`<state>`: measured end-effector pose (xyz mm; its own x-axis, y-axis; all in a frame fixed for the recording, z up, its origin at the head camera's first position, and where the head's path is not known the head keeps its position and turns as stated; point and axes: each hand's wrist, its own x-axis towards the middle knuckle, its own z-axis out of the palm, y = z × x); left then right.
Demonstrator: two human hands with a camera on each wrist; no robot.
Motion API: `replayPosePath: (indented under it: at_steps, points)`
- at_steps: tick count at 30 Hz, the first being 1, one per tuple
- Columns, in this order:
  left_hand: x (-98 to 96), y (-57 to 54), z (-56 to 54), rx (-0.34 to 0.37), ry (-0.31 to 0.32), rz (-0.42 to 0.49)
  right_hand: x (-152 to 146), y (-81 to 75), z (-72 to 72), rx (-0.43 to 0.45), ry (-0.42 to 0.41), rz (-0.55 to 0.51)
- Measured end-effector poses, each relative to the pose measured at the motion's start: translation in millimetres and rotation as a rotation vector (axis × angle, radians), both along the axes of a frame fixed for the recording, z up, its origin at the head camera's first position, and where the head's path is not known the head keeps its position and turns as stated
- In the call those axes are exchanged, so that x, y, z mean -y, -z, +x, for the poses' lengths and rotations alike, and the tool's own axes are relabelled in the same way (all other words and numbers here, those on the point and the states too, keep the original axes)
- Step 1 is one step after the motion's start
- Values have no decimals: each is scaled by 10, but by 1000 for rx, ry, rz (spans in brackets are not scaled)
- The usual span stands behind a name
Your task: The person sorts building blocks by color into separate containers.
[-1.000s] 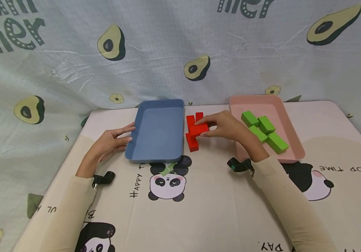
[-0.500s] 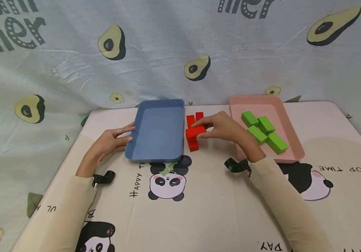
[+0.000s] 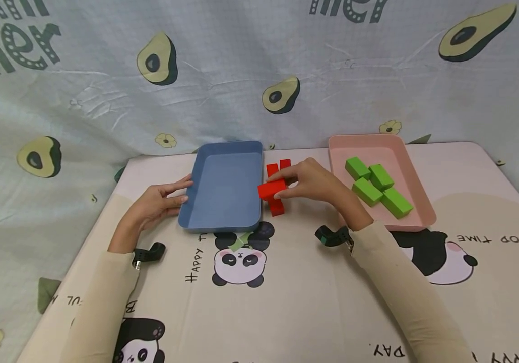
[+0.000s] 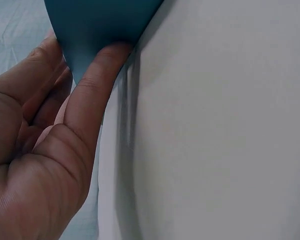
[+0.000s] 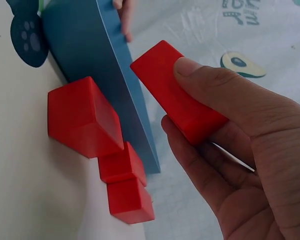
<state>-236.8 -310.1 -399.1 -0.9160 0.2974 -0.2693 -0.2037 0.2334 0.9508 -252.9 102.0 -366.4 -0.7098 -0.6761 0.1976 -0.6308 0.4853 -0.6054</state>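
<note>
My right hand (image 3: pixel 311 182) pinches a red rectangular block (image 5: pixel 172 92) between thumb and fingers. It is held up beside the right wall of a blue tray (image 3: pixel 228 186), its end overlapping the rim in the head view. Beneath and behind it, three more red blocks (image 5: pixel 85 117) stand on the table, close along that wall. At the tray's opposite side is my left hand (image 3: pixel 156 205), its fingers extended and touching the outer wall. The left wrist view shows the thumb (image 4: pixel 97 80) against the blue wall, low near the tablecloth. Bare floor shows inside the tray.
To the right stands a pink tray (image 3: pixel 423 189) holding several green blocks (image 3: pixel 367 191); my right forearm passes in front of its left edge. A panda-printed cloth (image 3: pixel 286 302) covers the table, and an avocado-patterned curtain (image 3: pixel 223 65) hangs behind both trays.
My right hand has lifted the red block from among the other red blocks and moved it left to the blue tray's rim. The left hand keeps its place at the tray.
</note>
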Motion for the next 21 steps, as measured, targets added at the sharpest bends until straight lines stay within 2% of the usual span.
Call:
replayPosePath:
  at_steps: [10,21]
  points:
    - [4,0,5,3,18,-2,103,26,-5,33,-31,-28]
    - [1,-19,9,2,21,0,268,21,-19,12,-48,-13]
